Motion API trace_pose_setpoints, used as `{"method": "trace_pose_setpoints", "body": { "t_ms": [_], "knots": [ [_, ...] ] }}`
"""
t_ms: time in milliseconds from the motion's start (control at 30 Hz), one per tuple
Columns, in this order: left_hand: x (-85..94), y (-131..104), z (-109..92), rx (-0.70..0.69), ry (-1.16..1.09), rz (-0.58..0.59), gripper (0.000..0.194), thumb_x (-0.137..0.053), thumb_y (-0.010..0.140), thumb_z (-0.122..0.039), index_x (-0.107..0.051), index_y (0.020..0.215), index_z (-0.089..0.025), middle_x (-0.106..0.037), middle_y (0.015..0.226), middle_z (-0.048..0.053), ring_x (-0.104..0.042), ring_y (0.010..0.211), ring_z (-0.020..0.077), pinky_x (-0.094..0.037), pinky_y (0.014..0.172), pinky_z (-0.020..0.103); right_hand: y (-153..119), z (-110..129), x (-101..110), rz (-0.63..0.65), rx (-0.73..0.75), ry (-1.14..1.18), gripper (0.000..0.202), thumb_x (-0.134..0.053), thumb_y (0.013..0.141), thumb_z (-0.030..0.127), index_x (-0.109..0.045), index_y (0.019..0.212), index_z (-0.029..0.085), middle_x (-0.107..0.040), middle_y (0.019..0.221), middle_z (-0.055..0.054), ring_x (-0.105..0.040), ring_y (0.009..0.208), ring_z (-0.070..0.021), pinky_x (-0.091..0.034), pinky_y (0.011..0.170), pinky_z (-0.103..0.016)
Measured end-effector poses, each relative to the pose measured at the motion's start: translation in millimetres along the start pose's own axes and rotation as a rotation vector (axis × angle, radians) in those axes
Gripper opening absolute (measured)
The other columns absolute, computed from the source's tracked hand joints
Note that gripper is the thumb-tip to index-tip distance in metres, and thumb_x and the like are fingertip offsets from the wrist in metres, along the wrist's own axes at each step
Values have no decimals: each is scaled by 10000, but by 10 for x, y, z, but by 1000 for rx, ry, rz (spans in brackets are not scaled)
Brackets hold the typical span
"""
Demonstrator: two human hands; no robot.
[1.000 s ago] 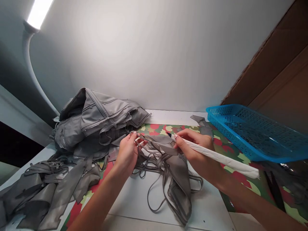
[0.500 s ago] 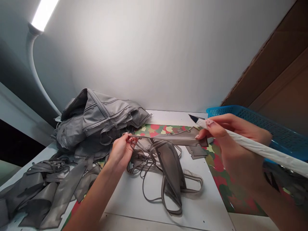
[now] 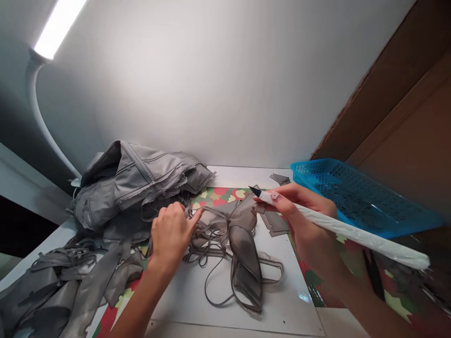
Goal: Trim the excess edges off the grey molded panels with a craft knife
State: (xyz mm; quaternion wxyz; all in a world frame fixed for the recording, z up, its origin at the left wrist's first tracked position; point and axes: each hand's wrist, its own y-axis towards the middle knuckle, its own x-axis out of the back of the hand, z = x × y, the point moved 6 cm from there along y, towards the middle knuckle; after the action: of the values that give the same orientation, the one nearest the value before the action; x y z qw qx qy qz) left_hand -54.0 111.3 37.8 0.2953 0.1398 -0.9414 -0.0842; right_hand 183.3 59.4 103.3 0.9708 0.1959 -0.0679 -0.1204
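In my right hand point(image 3: 306, 225) is a craft knife point(image 3: 338, 230) with a long white-wrapped handle and a dark pointed blade aimed up and left. Its fingertips also touch a grey leather-like piece point(image 3: 244, 212). My left hand point(image 3: 172, 232) is turned back upward with curled fingers, its thumb against the end of a thin grey strip point(image 3: 215, 211); the fingertips are hidden. Between the hands, narrow cut strips point(image 3: 211, 241) lie tangled. A folded grey piece with loops point(image 3: 246, 267) hangs down onto the white board point(image 3: 190, 300).
A large pile of grey stitched pieces point(image 3: 141, 173) stands at the back left, with loose grey scraps point(image 3: 81, 291) before it. At right are a blue perforated basket point(image 3: 366, 197) and a cardboard sheet point(image 3: 384, 103). A lamp point(image 3: 58, 30) shines from the upper left. Patterned covering point(image 3: 220, 192) shows around the board.
My left hand has turned from palm up to back up. My right hand and the knife have moved left, and the grey piece between the hands has bunched and slackened. The view has shifted slightly.
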Motion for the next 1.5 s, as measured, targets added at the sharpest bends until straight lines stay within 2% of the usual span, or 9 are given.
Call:
{"method": "trace_pose_setpoints", "body": {
  "t_ms": [133,333,533,633,867,967,1067,1200,1500],
  "knots": [
    [22,43,-133,-78,3,129,109,-582,690,-300,-538,740,-214,-522,723,38,-499,811,255,-356,740,308,87,2,-26,-20,-74,159,137,-573,802,303,-649,761,197,-617,677,-24,-587,625,-167,-510,621,-302],
    [-525,-190,-432,-136,-148,567,148,-561,734,-310,-612,674,-185,-596,656,12,-516,617,162,-356,560,224,202,-58,-64,-49,-114,267,138,-564,798,280,-639,730,187,-641,687,-38,-617,655,-177,-525,604,-293],
    [-844,-107,-251,-25,-272,629,334,-486,801,-379,-469,543,-168,-401,553,-27,-372,557,117,-275,515,215,269,-342,124,-131,-181,123,140,-552,803,271,-623,726,179,-638,672,-26,-620,657,-165,-517,625,-277],
    [-906,-114,-120,66,-339,712,316,-481,793,-412,-507,607,-159,-435,573,-21,-390,560,111,-297,519,210,264,-643,290,-147,-244,38,147,-538,808,260,-615,723,168,-649,657,-33,-634,653,-176,-519,616,-285],
    [-982,-380,-26,245,-419,1077,329,-511,795,-407,-542,623,-129,-486,554,-19,-420,538,91,-322,511,187,39,-910,317,-34,-216,-88,117,-573,776,225,-621,672,198,-665,846,-40,-589,936,-226,-439,867,-362],
    [-1002,-426,8,267,-435,1164,343,-476,832,-386,-560,630,-121,-505,563,-14,-426,551,89,-322,519,186,-105,-802,1,300,-177,41,105,-535,802,176,-625,760,211,-665,828,-32,-587,970,-232,-436,879,-389],
    [-1026,-465,62,276,-443,1215,332,-483,835,-371,-576,644,-116,-479,563,-22,-406,556,87,-308,518,189,-237,-777,-254,554,-205,138,95,-537,799,159,-622,787,198,-668,822,-41,-583,958,-227,-422,890,-400],
    [-1034,-505,67,193,-396,1249,312,-495,833,-342,-595,655,-107,-432,557,-31,-362,561,82,-279,511,195,-289,-863,-367,636,-251,184,90,-524,805,176,-594,749,185,-610,732,-28,-568,759,-180,-449,747,-356],
    [-1033,-495,38,249,-455,1183,272,-504,824,-348,-591,710,-117,-460,558,-38,-379,530,70,-288,486,177,-415,-909,-271,468,-355,64,160,-508,818,237,-552,675,179,-468,575,26,-422,537,-108,-294,475,-228]
  ]
}}
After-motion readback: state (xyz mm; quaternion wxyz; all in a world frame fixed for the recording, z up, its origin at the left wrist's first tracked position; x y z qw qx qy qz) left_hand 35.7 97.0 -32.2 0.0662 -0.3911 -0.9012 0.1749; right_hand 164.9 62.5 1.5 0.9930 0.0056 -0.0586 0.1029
